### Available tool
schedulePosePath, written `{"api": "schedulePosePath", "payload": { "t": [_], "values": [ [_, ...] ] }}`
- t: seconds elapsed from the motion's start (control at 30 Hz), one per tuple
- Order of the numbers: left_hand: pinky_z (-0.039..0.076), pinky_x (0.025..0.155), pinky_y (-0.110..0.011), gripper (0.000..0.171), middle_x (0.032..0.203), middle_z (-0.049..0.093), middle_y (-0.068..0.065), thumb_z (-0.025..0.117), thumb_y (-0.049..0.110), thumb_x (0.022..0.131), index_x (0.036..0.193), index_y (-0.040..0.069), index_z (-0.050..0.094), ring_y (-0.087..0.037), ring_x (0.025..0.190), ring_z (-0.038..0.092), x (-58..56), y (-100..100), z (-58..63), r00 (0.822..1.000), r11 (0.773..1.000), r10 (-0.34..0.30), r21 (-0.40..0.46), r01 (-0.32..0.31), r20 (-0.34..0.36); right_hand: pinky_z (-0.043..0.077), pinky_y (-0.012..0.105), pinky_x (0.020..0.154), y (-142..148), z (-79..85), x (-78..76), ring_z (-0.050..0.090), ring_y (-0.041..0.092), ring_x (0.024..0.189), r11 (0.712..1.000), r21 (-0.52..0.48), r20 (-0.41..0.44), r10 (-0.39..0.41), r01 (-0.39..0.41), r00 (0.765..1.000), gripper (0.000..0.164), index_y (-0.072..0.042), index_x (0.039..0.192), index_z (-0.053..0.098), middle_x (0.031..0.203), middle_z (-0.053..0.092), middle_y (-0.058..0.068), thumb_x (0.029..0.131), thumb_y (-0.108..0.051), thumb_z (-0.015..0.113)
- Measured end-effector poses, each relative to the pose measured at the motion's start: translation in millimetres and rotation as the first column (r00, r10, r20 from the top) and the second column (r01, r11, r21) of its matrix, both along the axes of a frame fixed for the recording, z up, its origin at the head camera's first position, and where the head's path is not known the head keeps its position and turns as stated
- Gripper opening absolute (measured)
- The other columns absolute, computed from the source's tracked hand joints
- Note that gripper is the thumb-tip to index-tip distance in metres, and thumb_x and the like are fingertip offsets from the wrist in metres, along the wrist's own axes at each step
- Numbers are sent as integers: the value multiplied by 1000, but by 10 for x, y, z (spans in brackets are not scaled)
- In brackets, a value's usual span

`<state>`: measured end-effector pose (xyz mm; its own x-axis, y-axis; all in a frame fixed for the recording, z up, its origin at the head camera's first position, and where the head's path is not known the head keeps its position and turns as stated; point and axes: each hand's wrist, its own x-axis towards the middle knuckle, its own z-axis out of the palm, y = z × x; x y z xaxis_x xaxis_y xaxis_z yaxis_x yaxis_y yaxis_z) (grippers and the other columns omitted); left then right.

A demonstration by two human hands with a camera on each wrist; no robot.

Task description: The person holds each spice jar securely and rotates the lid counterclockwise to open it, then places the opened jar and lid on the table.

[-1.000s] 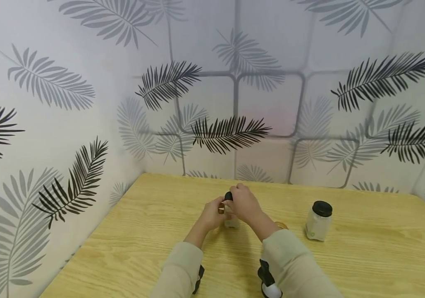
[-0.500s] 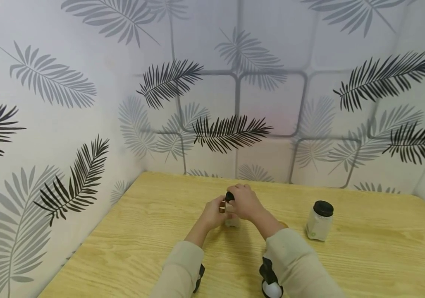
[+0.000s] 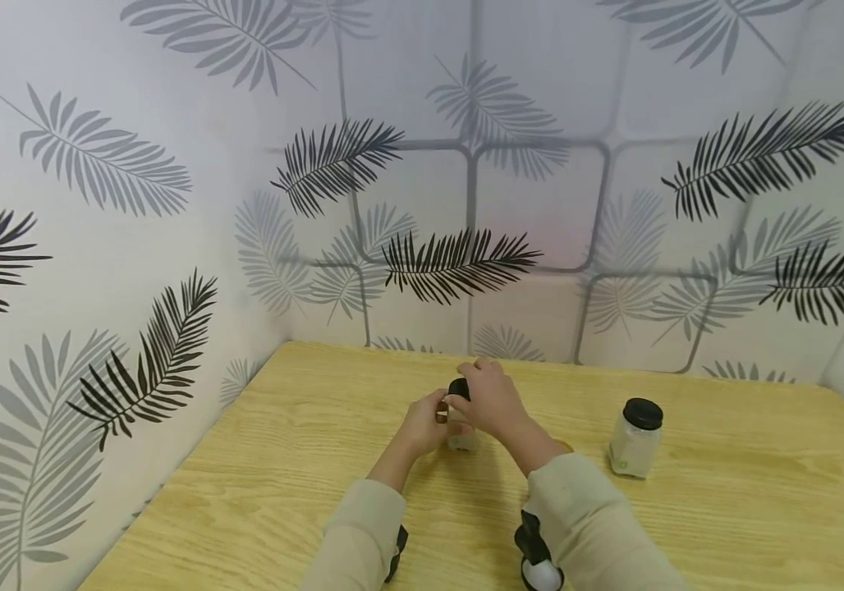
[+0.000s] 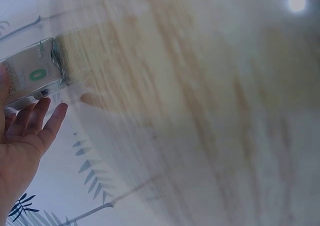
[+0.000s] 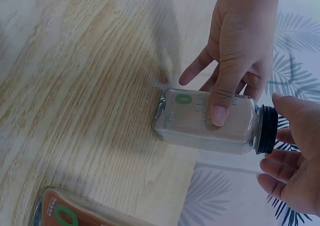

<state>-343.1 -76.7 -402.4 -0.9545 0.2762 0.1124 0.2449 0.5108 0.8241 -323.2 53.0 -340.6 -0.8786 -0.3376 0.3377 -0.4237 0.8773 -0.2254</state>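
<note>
Jar [image 5: 182, 126] in grip of left hand [image 5: 240, 51] (black lid [image 5: 269, 129] within curled right hand [image 5: 305, 148])

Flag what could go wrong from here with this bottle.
Slip: the left hand holds a clear, flat-sided bottle with the right hand at its black cap; a twist might turn the bottle too.

Knock: the right forearm partly hides an amber container in the head view; a sideways move could hit it.

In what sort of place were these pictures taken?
Probably the corner of an indoor room; home or studio, I cannot tell. Leaf-patterned walls meet beyond a wood-grain table, where a black-lidded jar stands at the right.
</note>
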Motion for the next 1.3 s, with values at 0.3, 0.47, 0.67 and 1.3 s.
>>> {"api": "schedulePosePath", "payload": {
  "t": [0.3, 0.47, 0.67, 1.3],
  "values": [
    [51, 85, -39, 45, 124, 53, -19, 65, 16, 83, 123, 5, 48, -35, 108, 57, 6, -3, -14, 1000, 1000, -13, 4, 13, -21, 51, 43, 77, -60, -39, 1, 54, 32, 99, 994, 101, -57, -34, 40, 998, 45, -1, 112, 56, 105, 56, 17, 85, -36, 61],
    [51, 86, -40, 46, 125, 52, -20, 64, 15, 84, 125, 4, 47, -35, 109, 56, 6, -7, -9, 1000, 1000, -15, 3, 15, -22, 51, 43, 78, -69, -55, 1, 53, 31, 99, 994, 93, -64, -43, 49, 997, 41, -1, 111, 56, 106, 56, 16, 85, -33, 61],
    [50, 87, -41, 48, 126, 51, -19, 64, 15, 84, 127, 4, 46, -35, 110, 55, 18, -5, -3, 1000, 1000, -7, -7, 7, -21, 51, 43, 78, -60, -49, 30, 53, 32, 99, 999, 40, -58, -24, 27, 998, 39, -1, 113, 56, 106, 55, 17, 84, -27, 62],
    [52, 82, -37, 51, 127, 50, -20, 64, 17, 84, 129, 5, 44, -32, 108, 56, 21, -1, -11, 1000, 1000, 2, 10, -2, -15, 50, 45, 81, 56, -42, 12, 52, 34, 102, 1000, 15, 5, 21, -21, 1000, 41, -1, 117, 54, 110, 55, 18, 84, -22, 63]
  ]
}}
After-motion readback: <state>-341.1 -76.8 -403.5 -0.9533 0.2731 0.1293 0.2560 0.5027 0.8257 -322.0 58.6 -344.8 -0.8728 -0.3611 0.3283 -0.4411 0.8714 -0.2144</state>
